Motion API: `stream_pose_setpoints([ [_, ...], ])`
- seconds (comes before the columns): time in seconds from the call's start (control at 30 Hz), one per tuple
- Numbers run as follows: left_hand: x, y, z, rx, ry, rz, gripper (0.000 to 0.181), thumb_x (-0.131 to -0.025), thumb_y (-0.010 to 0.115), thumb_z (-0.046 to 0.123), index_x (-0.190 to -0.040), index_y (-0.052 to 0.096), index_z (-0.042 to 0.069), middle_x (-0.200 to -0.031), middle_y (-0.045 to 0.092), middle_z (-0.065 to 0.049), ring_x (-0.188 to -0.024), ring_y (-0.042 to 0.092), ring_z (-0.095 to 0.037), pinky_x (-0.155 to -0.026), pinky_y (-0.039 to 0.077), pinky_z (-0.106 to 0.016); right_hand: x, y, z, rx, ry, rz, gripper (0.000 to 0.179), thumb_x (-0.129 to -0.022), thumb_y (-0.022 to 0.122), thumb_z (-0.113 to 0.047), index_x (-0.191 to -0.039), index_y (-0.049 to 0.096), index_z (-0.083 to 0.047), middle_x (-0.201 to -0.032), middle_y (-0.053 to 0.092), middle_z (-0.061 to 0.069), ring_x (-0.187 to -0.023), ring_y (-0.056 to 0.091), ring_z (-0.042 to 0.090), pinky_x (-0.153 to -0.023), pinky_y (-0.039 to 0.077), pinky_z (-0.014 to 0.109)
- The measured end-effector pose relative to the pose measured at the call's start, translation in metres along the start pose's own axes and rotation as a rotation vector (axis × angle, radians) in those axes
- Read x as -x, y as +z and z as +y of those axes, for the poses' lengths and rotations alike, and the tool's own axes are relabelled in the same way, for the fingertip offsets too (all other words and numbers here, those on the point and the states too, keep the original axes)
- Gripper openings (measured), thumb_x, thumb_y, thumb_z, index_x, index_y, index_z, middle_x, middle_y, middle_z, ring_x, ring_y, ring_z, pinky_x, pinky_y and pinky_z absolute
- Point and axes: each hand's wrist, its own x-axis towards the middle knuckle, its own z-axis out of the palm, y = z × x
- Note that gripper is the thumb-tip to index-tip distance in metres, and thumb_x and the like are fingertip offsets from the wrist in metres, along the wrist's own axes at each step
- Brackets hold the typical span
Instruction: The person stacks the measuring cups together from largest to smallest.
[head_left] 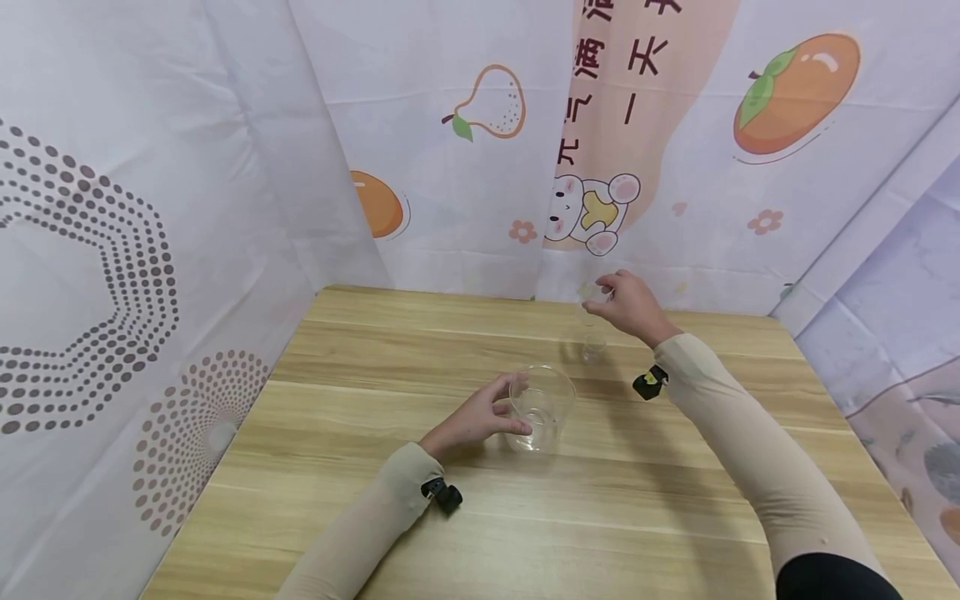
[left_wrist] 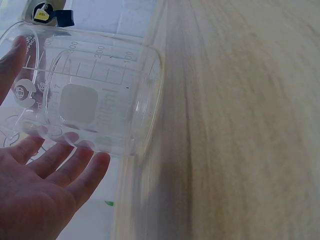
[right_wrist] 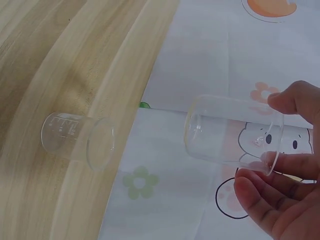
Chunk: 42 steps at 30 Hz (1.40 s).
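My left hand (head_left: 480, 417) grips a large clear glass beaker (left_wrist: 79, 104) that stands upright on the table. Its thumb is on one side of the glass and the fingers on the other. White graduation marks and a white square patch show on the beaker's wall. Farther back, my right hand (head_left: 633, 308) pinches a second clear beaker (right_wrist: 212, 132) near its rim, holding it above the table. Below that one, the smallest beaker (right_wrist: 67, 135) stands upright on the wood, with white marks on its side.
The wooden table (head_left: 390, 350) has pale grain and meets a white printed cloth (head_left: 450, 208) along its back edge. Another patterned cloth (head_left: 247, 167) hangs at the left side. A small black device (head_left: 650, 382) is on the right wrist, and another (head_left: 442, 495) on the left.
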Motion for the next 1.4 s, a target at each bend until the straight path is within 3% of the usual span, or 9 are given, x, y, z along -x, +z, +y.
stream_pose_setpoints([
  [1.4,-0.001,0.001,-0.001,0.001,0.008,-0.002,0.083,-0.083,0.078,0.018,-0.151,0.031,0.011,-0.157,0.035,-0.009,-0.145,0.033,-0.026,-0.117,0.036,-0.046,0.012,-0.011,-0.023,-0.015,-0.08,0.028,0.049,-0.085,0.072,-0.024,-0.12,0.061,0.009,-0.102,0.058,0.021,-0.088,0.058,0.032,-0.079,0.051,0.044],
])
